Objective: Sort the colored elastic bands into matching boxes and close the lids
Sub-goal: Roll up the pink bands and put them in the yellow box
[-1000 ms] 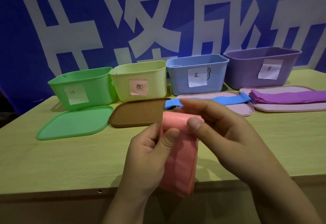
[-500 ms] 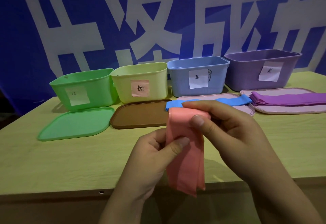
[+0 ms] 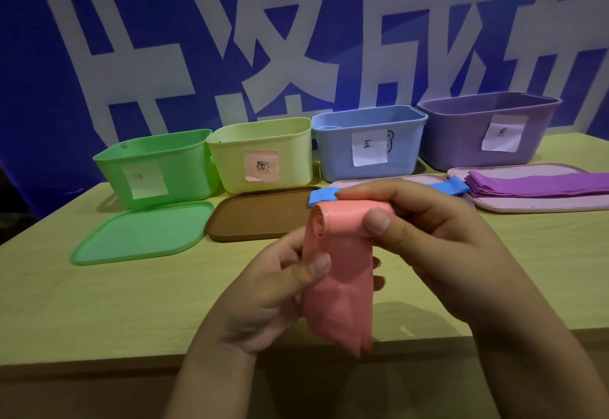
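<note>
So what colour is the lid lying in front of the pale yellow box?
Brown; the lid shows clearly in the head view, in front of the yellow box.

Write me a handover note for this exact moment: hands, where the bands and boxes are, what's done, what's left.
Hands: left hand and right hand both grip the pink band; its top end is rolled up.
Things: blue band lies on a pink lid; purple bands lie stacked on the other pink lid. The green box, yellow box with a pink label, blue box and purple box stand open. Green lid and brown lid lie on the table.
Done: no lid closed.
Left: box pink, blue and purple bands; close all lids.
</note>
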`<state>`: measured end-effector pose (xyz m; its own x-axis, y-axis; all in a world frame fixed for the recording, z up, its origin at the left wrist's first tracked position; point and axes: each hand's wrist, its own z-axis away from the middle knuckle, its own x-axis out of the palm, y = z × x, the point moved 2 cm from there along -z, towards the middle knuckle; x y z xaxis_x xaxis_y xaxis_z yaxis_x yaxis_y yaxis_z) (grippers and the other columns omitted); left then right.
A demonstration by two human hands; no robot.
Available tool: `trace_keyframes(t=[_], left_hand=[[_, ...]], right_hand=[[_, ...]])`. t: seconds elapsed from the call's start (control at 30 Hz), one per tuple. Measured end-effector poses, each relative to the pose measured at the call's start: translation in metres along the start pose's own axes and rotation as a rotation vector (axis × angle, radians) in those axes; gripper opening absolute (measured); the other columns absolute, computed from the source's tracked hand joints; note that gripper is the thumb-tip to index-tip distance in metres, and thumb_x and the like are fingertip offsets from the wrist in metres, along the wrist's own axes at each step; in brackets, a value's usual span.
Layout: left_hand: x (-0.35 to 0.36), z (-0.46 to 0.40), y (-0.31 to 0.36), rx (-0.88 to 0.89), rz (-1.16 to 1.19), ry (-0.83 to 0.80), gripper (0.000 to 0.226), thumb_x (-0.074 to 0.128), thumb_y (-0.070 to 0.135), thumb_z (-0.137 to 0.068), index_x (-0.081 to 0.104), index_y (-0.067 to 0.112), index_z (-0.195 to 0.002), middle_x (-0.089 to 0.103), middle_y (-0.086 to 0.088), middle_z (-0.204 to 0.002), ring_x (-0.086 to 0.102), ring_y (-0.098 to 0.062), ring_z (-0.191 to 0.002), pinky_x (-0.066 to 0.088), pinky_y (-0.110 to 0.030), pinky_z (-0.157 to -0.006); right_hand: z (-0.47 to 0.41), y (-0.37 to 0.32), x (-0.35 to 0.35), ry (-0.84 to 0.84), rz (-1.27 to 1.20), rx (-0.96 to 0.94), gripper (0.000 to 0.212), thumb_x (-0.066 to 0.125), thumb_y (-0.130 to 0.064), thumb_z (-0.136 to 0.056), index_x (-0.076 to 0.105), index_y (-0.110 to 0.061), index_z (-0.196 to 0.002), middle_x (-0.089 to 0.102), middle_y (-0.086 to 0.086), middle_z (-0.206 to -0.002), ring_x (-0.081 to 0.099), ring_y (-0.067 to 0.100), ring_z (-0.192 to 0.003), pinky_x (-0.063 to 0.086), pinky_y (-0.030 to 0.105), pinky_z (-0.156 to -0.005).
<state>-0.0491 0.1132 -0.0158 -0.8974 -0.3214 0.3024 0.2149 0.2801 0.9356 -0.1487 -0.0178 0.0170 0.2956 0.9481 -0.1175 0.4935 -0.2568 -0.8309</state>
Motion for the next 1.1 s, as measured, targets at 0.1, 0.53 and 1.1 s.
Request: trace_keyframes(t=[0.1,0.53,1.1], left_hand=[[0.004,-0.003,-0.003,-0.026,0.084,-0.072,0.045,0.081,0.026,-0.069,0.068,0.013,-0.109,0.070,-0.018,-0.102,0.067,-0.038,-0.098,0.054,-0.044,-0.085],[0.018,-0.003,-0.001,0.149,-0.124,0.276,0.018,0.069,0.023,-0.064,0.077,0.021,-0.081,0.075,-0.014,-0.084,0.072,-0.030,-0.075,0.059,-0.036,-0.063],[0.017,0.005,0.000,0.219,-0.153,0.305,0.026,0.051,0.009,-0.072,0.077,0.015,-0.075,0.072,-0.009,-0.069,0.070,-0.016,-0.062,0.054,-0.023,-0.053]], right_hand=[[-0.001,-0.001,0.000,-0.014,-0.005,0.000,0.036,0.061,-0.053,-0.076,0.069,-0.031,-0.103,0.066,0.009,-0.101,0.059,0.036,-0.091,0.054,0.046,-0.075],[0.001,-0.003,0.002,0.178,0.075,-0.011,0.023,0.061,-0.030,-0.078,0.071,-0.034,-0.099,0.070,-0.007,-0.097,0.067,0.011,-0.085,0.057,0.026,-0.068],[0.000,0.016,0.017,0.225,0.293,-0.127,0.029,0.061,-0.036,-0.078,0.068,-0.037,-0.106,0.067,-0.021,-0.104,0.063,-0.002,-0.085,0.050,0.016,-0.072]])
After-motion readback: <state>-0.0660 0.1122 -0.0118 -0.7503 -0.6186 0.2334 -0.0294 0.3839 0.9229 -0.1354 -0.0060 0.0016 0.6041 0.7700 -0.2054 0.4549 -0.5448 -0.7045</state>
